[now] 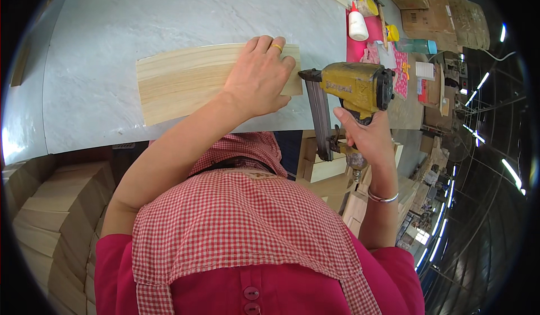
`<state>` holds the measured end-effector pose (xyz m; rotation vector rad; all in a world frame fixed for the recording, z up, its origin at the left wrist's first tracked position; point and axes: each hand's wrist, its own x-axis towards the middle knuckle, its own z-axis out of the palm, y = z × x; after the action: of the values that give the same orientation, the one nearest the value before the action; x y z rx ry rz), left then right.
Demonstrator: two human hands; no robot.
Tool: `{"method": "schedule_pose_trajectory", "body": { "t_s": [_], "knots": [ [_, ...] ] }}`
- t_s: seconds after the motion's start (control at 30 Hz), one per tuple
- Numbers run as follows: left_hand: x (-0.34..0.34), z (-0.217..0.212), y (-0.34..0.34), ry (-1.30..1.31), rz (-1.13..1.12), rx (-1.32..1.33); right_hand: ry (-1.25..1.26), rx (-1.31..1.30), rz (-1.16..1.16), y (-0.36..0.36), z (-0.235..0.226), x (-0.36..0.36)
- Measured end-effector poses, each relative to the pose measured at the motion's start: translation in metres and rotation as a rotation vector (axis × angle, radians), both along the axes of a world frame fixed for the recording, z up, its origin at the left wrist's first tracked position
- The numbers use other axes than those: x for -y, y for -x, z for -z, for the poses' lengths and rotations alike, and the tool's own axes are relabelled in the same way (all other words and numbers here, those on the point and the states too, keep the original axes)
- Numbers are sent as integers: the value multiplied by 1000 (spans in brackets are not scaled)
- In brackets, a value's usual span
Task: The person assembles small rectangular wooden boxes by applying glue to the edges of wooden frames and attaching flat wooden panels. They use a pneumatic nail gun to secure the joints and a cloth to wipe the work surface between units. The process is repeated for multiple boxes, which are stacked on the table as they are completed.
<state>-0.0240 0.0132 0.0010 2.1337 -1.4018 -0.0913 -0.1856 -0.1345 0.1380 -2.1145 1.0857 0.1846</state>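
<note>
A pale, flat wooden board [183, 84] lies lengthwise on the grey marbled tabletop [169, 16]. Near its right end, my left hand [260, 78] grips across it, fingers bent over the far edge and thumb toward the near side. My right hand [368, 135] is wrapped round the handle of a yellow and black nail gun [351, 84]. The gun's nose points left and meets or nearly meets the board's right end; I cannot tell whether they touch. Its long dark magazine slants toward me.
A white glue bottle [358, 25] with a red tip stands on a pink sheet at the far right, with a teal bottle [416, 46] beyond. Cardboard boxes [430, 19] sit behind. Stacked wooden pieces [62, 202] are below left; more wooden parts [329, 168] lie below the table.
</note>
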Motion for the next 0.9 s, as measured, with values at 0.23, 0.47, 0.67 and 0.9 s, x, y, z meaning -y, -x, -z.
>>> {"method": "schedule_pose_trajectory", "body": {
  "t_s": [0.23, 0.47, 0.67, 0.9],
  "knots": [
    [0, -4, 1, -26, -41, -6, 90, -9, -46, -23, -13, 8],
    [-2, -3, -1, -19, -19, -7, 105, 65, -145, -49, -2, 19],
    [-2, 0, 1, 1, -26, -4, 92, 26, -149, -54, -3, 20],
    [-7, -7, 0, -29, -22, -27, 92, 42, -135, -53, -4, 15]
  ]
}}
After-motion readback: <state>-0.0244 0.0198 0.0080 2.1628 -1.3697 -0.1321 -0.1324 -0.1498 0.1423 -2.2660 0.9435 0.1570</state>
